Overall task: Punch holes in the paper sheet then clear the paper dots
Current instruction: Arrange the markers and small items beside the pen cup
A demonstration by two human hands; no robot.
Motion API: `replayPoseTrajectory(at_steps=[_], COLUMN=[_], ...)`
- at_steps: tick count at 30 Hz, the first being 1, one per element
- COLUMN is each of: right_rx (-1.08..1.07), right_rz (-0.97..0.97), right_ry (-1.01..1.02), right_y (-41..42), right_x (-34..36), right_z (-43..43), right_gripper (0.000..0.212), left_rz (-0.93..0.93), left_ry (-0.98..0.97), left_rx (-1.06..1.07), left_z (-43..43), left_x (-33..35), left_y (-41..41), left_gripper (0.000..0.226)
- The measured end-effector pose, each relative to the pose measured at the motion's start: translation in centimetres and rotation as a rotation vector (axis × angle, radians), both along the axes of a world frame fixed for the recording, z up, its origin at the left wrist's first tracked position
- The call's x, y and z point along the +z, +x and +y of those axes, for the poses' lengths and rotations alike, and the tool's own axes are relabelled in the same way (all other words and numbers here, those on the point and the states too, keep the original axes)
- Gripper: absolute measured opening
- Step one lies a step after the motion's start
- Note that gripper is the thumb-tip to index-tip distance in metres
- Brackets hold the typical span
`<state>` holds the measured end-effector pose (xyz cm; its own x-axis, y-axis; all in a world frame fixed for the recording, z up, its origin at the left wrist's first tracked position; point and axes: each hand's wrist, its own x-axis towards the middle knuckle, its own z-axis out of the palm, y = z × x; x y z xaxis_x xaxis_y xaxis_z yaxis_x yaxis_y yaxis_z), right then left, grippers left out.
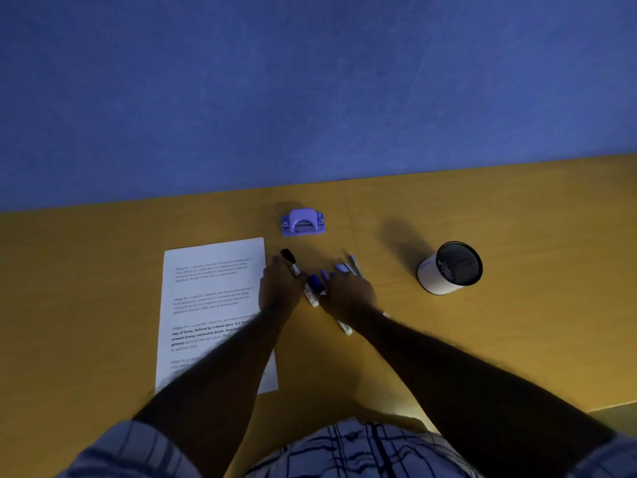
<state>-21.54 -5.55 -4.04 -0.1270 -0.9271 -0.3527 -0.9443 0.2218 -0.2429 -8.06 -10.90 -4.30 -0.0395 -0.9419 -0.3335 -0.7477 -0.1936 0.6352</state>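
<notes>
A printed paper sheet (206, 305) lies flat on the yellow-brown desk (86, 288) at centre left of the frame, with blocks of text down its length. The left forearm crosses its lower right part. The left hand (280, 288) sits at the sheet's right edge, about a third of the way down, overlapping the margin. Its fingers seem curled round a black-capped marker (289, 259), whose cap pokes out past the fingertips toward the top of the frame, though the hand is blurred. Above the hands, toward the far edge of the desk and just beyond the sheet's top right corner, stands the purple hole punch (303, 222), apart from both hands and not touching the paper. Between the two hands lies a blue-capped marker (313, 283), close against the right hand (348, 292). That hand is laid palm down over a loose cluster of pens (352, 264), its fingers reaching forward across them; whether it grips any cannot be told. One more white marker (345, 328) shows from under the wrist, nearer the bottom of the frame. Well apart at centre right stands a white cylindrical pen cup (435, 277) with a dark inside, casting a shadow to its upper left. A blue wall (310, 81) fills the upper half of the frame, and a checked shirt (344, 450) shows at the bottom.
</notes>
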Motion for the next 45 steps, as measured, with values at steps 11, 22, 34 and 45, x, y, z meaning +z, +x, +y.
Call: replayPoseTrajectory(at_steps=[11,22,34,45], right_rx=[-0.311,-0.697,-0.753,-0.797], right_rz=[-0.322,-1.064,-1.115,-0.855], right_ry=[-0.085,-0.257,-0.270,-0.295], right_y=[-1.9,-5.2,-10.1,-19.1], right_x=[3.1,6.1,5.5,4.1], right_z=[-0.9,-1.8,-2.4,-9.5], right_gripper=[0.026,0.010,0.004,0.007], left_rz=[0.209,0.543,0.568,0.575], left_ry=[-0.091,-0.109,-0.044,0.120], left_rx=[-0.078,-0.219,-0.203,-0.189], left_z=[-0.1,0.4,-1.3,-9.0], left_x=[0.9,4.5,4.3,2.9], left_y=[0.4,-4.2,-10.0,-19.9], left_gripper=[0.046,0.036,0.027,0.036])
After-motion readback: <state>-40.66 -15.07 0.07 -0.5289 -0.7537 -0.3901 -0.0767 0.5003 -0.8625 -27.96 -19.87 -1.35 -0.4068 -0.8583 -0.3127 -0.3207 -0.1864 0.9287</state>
